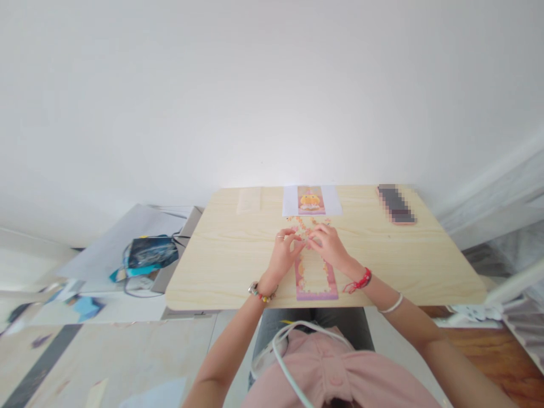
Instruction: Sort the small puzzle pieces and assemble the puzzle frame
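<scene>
My left hand (284,256) and my right hand (332,247) meet above the top end of a purple-edged jigsaw puzzle frame (317,295). The fingertips of both are pinched close together, almost touching; whatever is between them is too small and too covered to make out. Inside the frame, yellow and orange pieces line the border around a pale middle. Just beyond my fingers, loose puzzle pieces (302,222) lie scattered on the wooden table (229,258). Behind these rests a printed picture sheet (311,200) with an orange pumpkin figure.
A phone (397,205), blurred out, lies at the table's back right. A clear plastic sheet (249,200) is at the back left. The white wall (272,102) stands behind the table. Left of it, a dark bag (153,252) sits on a grey surface. A white cable (278,345) crosses my lap.
</scene>
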Action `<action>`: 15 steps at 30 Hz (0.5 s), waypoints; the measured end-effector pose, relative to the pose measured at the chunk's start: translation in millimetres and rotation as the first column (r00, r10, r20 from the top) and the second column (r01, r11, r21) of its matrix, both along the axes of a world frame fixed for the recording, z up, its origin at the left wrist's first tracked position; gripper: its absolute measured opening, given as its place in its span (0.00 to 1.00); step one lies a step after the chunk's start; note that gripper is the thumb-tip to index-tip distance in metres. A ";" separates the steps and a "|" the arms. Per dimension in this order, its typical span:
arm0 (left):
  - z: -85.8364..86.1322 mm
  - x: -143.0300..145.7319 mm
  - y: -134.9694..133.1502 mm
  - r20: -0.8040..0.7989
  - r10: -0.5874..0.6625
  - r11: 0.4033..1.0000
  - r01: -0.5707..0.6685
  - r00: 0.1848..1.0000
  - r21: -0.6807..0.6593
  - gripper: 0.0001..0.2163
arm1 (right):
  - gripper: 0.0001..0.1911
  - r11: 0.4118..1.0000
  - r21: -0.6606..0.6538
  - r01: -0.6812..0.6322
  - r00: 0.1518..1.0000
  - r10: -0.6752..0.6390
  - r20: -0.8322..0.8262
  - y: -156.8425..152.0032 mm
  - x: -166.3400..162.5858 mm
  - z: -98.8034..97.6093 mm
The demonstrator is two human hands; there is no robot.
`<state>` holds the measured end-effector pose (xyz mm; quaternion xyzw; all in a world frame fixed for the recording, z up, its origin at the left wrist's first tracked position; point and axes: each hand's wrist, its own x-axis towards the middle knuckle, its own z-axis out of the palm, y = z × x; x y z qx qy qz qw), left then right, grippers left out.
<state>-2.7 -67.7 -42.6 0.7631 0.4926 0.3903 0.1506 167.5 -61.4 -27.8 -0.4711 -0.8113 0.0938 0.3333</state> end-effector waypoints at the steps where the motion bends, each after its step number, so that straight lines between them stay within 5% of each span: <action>1: -0.2 1.2 -0.9 0.003 0.011 1.000 -0.011 1.000 0.011 0.04 | 0.04 1.000 0.004 0.009 1.000 -0.009 -0.006 -0.8 -1.1 -0.2; 8: 2.3 5.3 -3.1 -0.059 0.094 0.988 -0.086 0.994 0.128 0.06 | 0.04 1.000 0.000 0.017 0.999 -0.017 -0.029 -3.7 -5.3 -0.8; 15: -1.0 0.6 -3.5 -0.103 0.013 0.996 -0.003 0.995 0.091 0.06 | 0.06 0.998 -0.004 -0.056 0.998 0.056 -0.010 -4.0 3.1 4.4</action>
